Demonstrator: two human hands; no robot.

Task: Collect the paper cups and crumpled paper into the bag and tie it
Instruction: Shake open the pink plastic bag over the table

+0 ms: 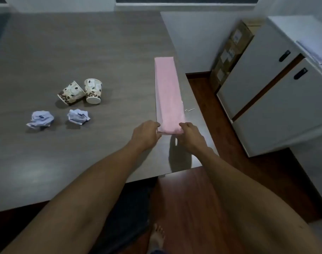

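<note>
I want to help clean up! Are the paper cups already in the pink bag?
No, both patterned paper cups sit on the grey table, left of the flat folded pink plastic bag.

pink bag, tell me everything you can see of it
The pink bag is a long, narrow strip, still folded flat, of what looks like thin, smooth plastic with a paler border along its left side. It lies on the grey table near the right edge, running away from the person. The left hand and right hand pinch its near end, one at each corner. Nothing is inside it; the cups and paper lie apart, to its left.
</note>
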